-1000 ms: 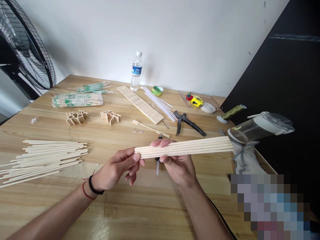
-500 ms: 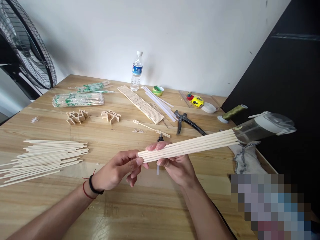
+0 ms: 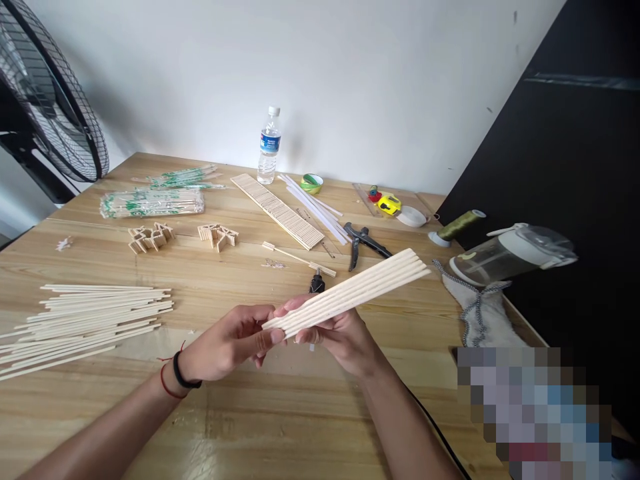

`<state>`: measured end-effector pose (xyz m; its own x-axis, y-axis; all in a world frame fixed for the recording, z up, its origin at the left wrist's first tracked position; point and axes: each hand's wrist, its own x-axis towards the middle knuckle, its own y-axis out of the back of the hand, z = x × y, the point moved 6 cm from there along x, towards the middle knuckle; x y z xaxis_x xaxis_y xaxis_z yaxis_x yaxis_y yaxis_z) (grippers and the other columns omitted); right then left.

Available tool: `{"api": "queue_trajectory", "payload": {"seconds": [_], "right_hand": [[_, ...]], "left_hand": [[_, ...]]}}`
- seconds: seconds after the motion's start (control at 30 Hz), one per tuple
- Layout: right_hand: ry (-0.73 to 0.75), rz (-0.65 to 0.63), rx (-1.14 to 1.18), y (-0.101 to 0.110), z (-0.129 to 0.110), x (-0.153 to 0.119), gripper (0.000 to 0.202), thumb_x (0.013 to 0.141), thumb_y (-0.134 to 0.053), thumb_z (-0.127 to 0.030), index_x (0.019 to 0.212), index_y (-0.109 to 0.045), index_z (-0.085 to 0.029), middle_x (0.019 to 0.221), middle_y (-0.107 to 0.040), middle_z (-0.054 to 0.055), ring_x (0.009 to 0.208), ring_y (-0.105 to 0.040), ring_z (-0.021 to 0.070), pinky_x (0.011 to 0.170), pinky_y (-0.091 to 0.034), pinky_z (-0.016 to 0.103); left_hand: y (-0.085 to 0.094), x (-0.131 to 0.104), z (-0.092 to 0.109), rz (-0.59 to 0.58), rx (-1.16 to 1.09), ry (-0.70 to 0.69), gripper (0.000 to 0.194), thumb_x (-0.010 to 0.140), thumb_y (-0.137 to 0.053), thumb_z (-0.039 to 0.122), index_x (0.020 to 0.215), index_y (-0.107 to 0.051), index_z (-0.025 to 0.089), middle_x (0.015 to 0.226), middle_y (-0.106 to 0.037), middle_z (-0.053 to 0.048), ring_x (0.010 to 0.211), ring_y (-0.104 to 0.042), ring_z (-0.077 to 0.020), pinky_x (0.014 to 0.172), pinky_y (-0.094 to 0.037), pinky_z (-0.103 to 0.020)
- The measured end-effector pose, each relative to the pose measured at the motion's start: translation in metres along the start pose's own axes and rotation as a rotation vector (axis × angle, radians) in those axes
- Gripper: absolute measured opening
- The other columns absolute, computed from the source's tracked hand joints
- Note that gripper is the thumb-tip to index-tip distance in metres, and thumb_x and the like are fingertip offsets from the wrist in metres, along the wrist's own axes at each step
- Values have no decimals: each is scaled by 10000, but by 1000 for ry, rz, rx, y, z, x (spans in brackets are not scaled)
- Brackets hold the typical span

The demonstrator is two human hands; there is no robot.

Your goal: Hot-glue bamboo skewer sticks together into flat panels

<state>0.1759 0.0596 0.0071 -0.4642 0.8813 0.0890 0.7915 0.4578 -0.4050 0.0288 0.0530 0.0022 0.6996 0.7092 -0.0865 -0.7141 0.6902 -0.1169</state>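
Several pale wooden sticks (image 3: 360, 287) lie side by side as a flat bundle, held above the table and slanting up to the right. My left hand (image 3: 240, 340) pinches their near left end, thumb on top. Closed around the same bundle a little further along is my right hand (image 3: 340, 333), its thumb along the lower edge and its fingers behind. A glue gun (image 3: 317, 283) shows its dark nozzle end just beyond the bundle; the rest is hidden by the sticks and hands.
Loose sticks (image 3: 95, 320) lie at the left. Behind are zigzag stick pieces (image 3: 217, 235), a flat stick panel (image 3: 280, 212), white glue sticks (image 3: 317, 208), black cutters (image 3: 365, 241), a water bottle (image 3: 269, 148) and a yellow tape measure (image 3: 389, 204). A clear jug (image 3: 490, 257) lies right.
The far end of the stick bundle has swung nearer and to the left, and looks shorter. Both hands still hold it, slightly further left in view.
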Motion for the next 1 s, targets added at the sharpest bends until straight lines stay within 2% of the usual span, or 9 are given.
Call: {"api": "queue_trajectory", "payload": {"seconds": [0.17,0.3,0.47,0.63,0.73,0.8,0.87,0.93,1.0], "right_hand": [[-33,29,-47,3,4,-1,342,777,-954,-310,1098,-843,-267,1091,-848,62,977,-789,217,887,-640,356],[-100,53,-58,7,2,-4,487,748,-975,-344,1202,-813,-275,1152,-834,71,1049,-775,235,930,-620,365],[-182,54,-48,10,2,-5,554,684,-1011,-334,1189,-806,-235,1002,-804,38,701,-680,124,599,-543,232],[-305,-23,-49,-4,20,-5,503,709,-984,-413,1102,-788,-167,840,-758,27,561,-592,96,447,-401,207],[-279,-15,-168,-1,17,-4,535,766,-931,-494,1150,-768,-159,786,-746,26,601,-621,128,490,-437,230],[-218,57,-374,12,5,-4,475,830,-862,-541,1114,-773,-169,907,-786,71,720,-690,174,575,-504,265],[-144,240,-650,36,-12,-7,424,924,-739,-571,1100,-770,-187,1046,-800,108,886,-741,229,731,-570,331],[-114,431,-899,60,-27,-14,398,971,-645,-560,1083,-757,-195,1088,-792,125,972,-746,269,867,-577,411],[-134,522,-1112,77,-32,-21,334,912,-703,-515,1022,-741,-202,1098,-769,131,1003,-728,301,906,-569,458]], "left_hand": [[0,0,-4,-59,30,6,332,1017,-626,478,1058,-712,159,873,-565,-21,706,-515,-127,640,-527,-230],[-2,1,-5,-118,140,25,259,996,-648,406,928,-671,157,786,-513,6,706,-495,-134,635,-479,-228],[-8,1,-7,-218,298,52,175,892,-738,283,803,-662,153,734,-579,12,686,-522,-127,648,-428,-230],[-13,-1,-9,-278,181,60,310,981,-680,438,1116,-765,172,1027,-733,-95,891,-652,-202,804,-532,-296],[-9,1,-14,-213,44,114,440,999,-633,568,1086,-741,151,911,-711,-83,766,-642,-168,703,-527,-271],[-5,3,-18,-137,-10,146,479,966,-664,617,933,-693,140,777,-665,-43,666,-616,-140,626,-496,-243],[1,4,-19,-50,-45,142,498,941,-696,631,840,-631,147,708,-639,-21,620,-602,-125,589,-475,-229],[7,5,-17,36,-77,110,469,941,-709,614,902,-622,155,692,-638,-5,591,-594,-116,565,-465,-223],[12,5,-16,107,-120,74,436,953,-714,583,1055,-617,170,711,-645,13,575,-597,-111,553,-470,-220]]}}
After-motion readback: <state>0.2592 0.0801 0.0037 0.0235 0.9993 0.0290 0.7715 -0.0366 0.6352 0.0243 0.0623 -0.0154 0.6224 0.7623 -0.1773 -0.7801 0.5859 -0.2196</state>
